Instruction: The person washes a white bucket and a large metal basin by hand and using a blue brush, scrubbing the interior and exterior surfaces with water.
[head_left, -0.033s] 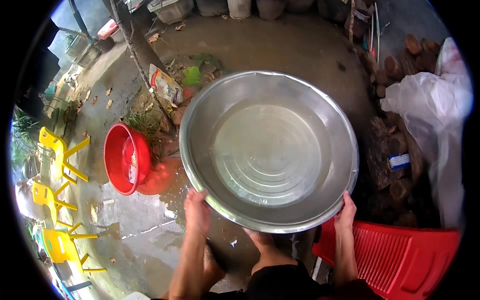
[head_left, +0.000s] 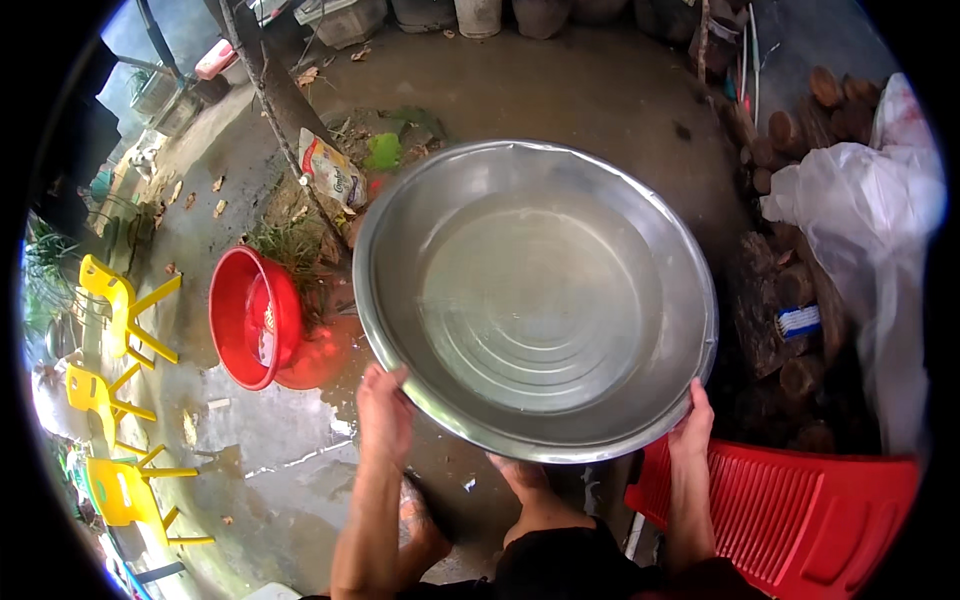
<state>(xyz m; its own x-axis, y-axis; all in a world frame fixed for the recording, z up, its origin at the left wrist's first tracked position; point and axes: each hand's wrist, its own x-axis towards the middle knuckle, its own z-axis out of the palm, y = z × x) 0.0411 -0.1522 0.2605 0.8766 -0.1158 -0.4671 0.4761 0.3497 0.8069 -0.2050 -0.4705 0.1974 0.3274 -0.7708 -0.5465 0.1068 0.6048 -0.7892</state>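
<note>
Left hand and right hand both closed on the rim of the steel basin, one at each near side; finger parts under the lip are hidden. Wide spacing presumably keeps such a broad thing level and stops it twisting. Basin sits straight ahead of the knees, over the near-middle of the wet floor, opening up. Likely close in so the arms needn't reach. Inside looks like shallow water, can't be sure; base is out of sight, so can't tell if it's lifted or resting. Feet are apart, probably for balance; one goes partly under the near rim.

Red washboard: floor's near right corner, just beside the right forearm, ribs up. Probably parked there to stay within reach.

Red tub: left of the basin, mouth tipped our way, some pale thing inside. Three yellow chairs line the floor's left edge, likely out of the splash.

Right edge: stacked logs, plastic sheet draped over part, maybe as rain cover. Far edge: row of pots, seemingly lined up to keep the middle free.
</note>
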